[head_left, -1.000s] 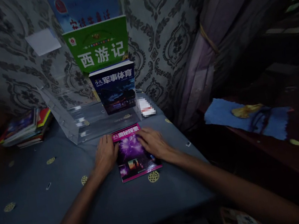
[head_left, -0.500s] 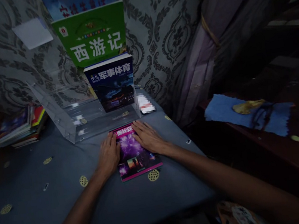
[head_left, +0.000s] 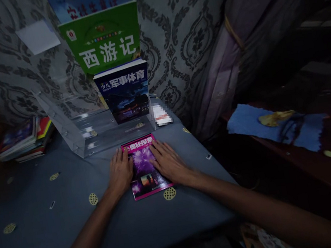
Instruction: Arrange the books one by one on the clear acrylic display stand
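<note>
A purple and pink book [head_left: 143,163] lies flat on the table, its cover facing up. My left hand [head_left: 120,169] rests along the book's left edge, fingers stretched out and the thumb over the cover. On the right side, my right hand [head_left: 169,161] lies with fingers extended over that edge of the cover. Just beyond the book stands a clear acrylic rack [head_left: 76,140]. In it a dark blue book [head_left: 126,94], a green book [head_left: 104,39] and a light blue book [head_left: 89,0] stand upright in tiers at its right end.
A stack of books [head_left: 26,139] sits at the table's back left. A white card [head_left: 162,114] lies by the rack's right end. To the right, a blue cloth [head_left: 247,125] with a yellowish item lies on a dark red surface. A tied curtain [head_left: 217,78] hangs behind.
My right hand has slid down and slightly right along the book's edge, uncovering more of the title. My left hand stays nearly in place.
</note>
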Motion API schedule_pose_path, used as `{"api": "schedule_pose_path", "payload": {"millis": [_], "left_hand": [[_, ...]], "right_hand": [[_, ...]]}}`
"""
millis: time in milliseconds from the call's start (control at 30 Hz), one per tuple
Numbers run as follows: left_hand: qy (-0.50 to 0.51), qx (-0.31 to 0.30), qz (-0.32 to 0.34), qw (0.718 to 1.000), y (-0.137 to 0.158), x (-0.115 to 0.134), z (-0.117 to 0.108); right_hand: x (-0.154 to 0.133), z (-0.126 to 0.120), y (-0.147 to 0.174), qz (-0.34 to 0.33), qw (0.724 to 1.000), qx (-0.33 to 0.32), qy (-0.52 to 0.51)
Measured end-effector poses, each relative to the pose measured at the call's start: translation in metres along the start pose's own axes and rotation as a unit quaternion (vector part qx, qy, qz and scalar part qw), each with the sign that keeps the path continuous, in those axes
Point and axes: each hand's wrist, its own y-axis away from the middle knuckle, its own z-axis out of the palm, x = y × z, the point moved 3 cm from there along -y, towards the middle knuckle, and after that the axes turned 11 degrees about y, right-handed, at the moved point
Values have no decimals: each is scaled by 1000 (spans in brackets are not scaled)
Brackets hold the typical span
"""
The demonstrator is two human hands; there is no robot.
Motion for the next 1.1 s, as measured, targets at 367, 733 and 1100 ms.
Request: {"api": "schedule_pose_path", "payload": {"millis": [367, 733, 1100], "left_hand": [[571, 34, -302, 762, -9, -4, -17], [670, -28, -304, 677, -17, 12, -33], [701, -25, -277, 656, -24, 17, -36]], "right_hand": [[1, 4, 4, -3, 999, 26, -22], [43, 2, -13, 119, 907, 27, -403], [33, -22, -18, 156, 771, -93, -610]]}}
